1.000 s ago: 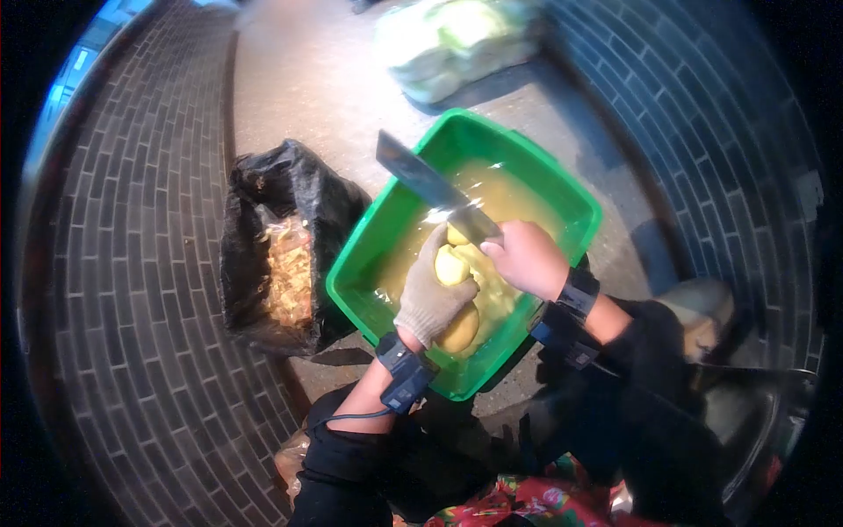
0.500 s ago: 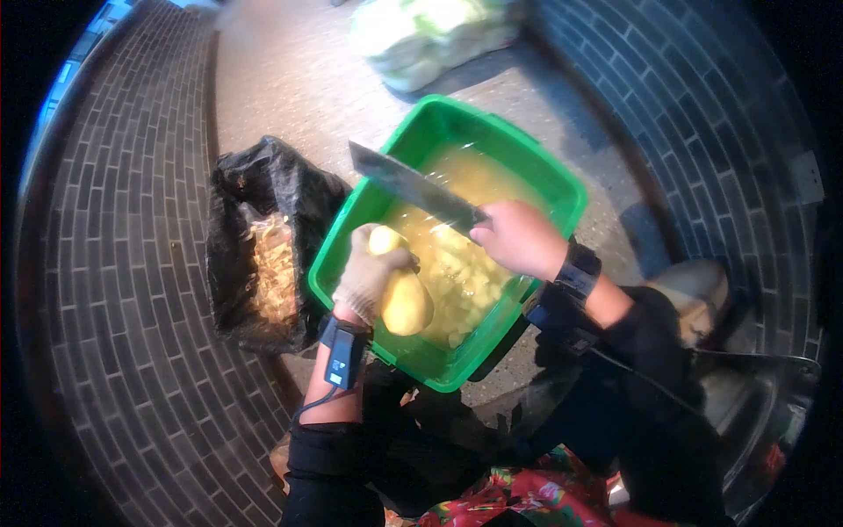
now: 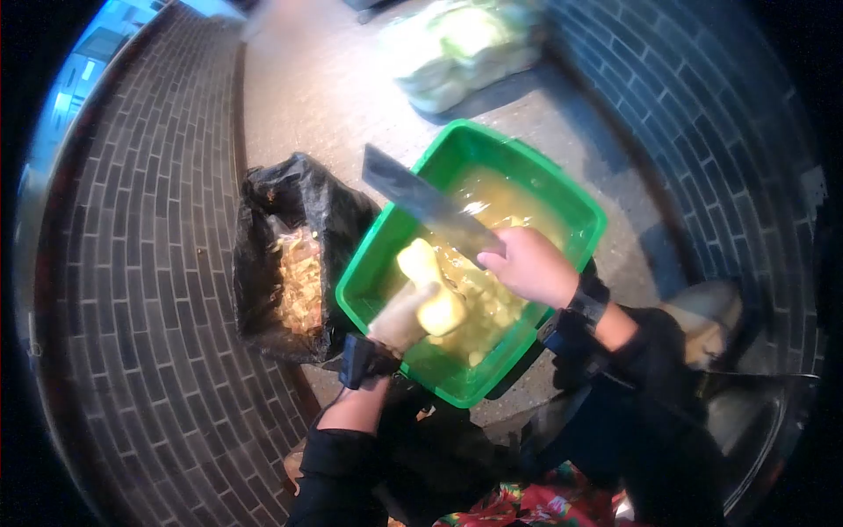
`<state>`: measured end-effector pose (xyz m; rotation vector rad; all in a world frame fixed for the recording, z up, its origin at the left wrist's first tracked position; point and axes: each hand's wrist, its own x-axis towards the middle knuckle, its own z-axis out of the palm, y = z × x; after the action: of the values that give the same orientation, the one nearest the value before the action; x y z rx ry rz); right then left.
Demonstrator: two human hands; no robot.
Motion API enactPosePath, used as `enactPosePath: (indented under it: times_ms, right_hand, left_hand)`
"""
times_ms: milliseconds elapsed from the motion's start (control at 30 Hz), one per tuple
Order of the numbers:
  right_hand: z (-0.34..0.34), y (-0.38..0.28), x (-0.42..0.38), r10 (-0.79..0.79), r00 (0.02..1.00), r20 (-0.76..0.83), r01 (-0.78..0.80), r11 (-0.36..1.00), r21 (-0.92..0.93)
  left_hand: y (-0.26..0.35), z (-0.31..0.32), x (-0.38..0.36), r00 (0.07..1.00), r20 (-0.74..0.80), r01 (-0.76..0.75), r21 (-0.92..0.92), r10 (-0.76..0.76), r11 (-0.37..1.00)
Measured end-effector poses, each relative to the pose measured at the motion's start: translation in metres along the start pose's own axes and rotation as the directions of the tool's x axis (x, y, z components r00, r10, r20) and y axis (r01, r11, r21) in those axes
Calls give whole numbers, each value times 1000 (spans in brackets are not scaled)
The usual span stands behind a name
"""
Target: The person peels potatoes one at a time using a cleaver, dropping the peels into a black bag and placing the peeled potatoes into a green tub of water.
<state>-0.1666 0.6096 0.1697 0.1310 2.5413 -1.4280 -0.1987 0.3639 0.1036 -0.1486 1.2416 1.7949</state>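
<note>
The gloved left hand (image 3: 399,321) is clamped on a peeled yellow potato (image 3: 430,285), long axis tilted, over the green plastic tub (image 3: 575,198). The right hand (image 3: 527,263) grips the broad steel cleaver (image 3: 426,204) just beside it.

head view; looks steeply down; near hands

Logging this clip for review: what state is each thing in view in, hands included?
left hand: gloved, closed around the potato
potato: peeled, yellow, held above the tub
right hand: bare, gripping the cleaver
cleaver: raised, blade pointing up and left over the tub
green tub: holds cloudy water and cut pieces
black bag: open, peelings inside
pale sack: lying on the ground
</note>
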Motion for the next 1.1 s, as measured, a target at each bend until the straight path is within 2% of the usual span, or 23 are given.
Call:
enactPosePath:
  times_ms: [67, 133, 200, 300, 333, 400, 433, 500, 633, 700, 800, 833, 900, 933, 1000, 1033, 1067, 1100]
  right_hand:
    - [6, 1, -2, -7, 999, -31, 7, 1000, -17]
    - [7, 0, -5, -21, 999, -46, 20, 1000, -5]
    - [8, -3, -8, -55, 997, -51, 50, 994, -101]
    - [15, 0, -8, -133, 987, -93, 121, 985, -120]
    - [16, -2, -7, -139, 987, -86, 128, 984, -123]
    - [16, -5, -7, -127, 989, -81, 114, 982, -151]
    - [16, -8, -7, -128, 989, -75, 116, 982, -152]
    - [16, -12, -6, -133, 989, -70, 117, 972, -204]
    - [22, -8, -5, -176, 983, -50, 164, 969, -185]
    - [26, -7, -5, -229, 970, -82, 211, 961, -179]
    - [32, -10, -4, -220, 973, -65, 204, 960, -194]
    - [33, -12, -4, -220, 973, -65, 204, 960, -193]
    - [34, -16, -5, -194, 980, -46, 181, 962, -202]
    - [36, -16, -4, -194, 980, -47, 181, 963, -202]
    - [41, -14, -3, -209, 976, -67, 194, 964, -184]
    - [44, -12, -4, -210, 975, -71, 193, 963, -186]
    - [47, -11, -6, -220, 972, -85, 202, 962, -181]
    - [49, -11, -7, -232, 968, -97, 213, 961, -176]
  left_hand:
    - [-9, 3, 8, 998, -3, 68, 75, -68, 995]
    - [-9, 2, 11, 995, -60, 78, 46, -76, 996]
    - [2, 11, 9, 990, -114, 86, 24, -83, 996]
    - [10, 14, 11, 942, -205, -214, 240, 265, 947]
    - [9, 8, 14, 939, -211, -219, 236, 270, 947]
    - [8, 3, 18, 875, -130, -358, 474, 466, 804]
    - [7, 1, 20, 874, -136, -358, 471, 467, 806]
    - [14, 8, 18, 843, -137, -332, 627, 519, 705]
    - [27, 25, 9, 853, -236, -258, 584, 466, 769]
    - [31, 23, 6, 802, -212, -197, 789, 559, 582]
    - [38, 25, 1, 786, -229, -119, 856, 575, 503]
    - [39, 25, 0, 786, -229, -118, 856, 575, 503]
    - [40, 25, -1, 743, -150, -140, 918, 652, 371]
    - [41, 25, -2, 744, -149, -141, 918, 652, 371]
    - [42, 26, -5, 838, -139, -116, 900, 528, 420]
    - [38, 20, -3, 797, -24, -215, 923, 603, 320]
    - [38, 20, -2, 796, -22, -216, 923, 604, 318]
    - [39, 20, -2, 828, -57, -268, 833, 558, 483]
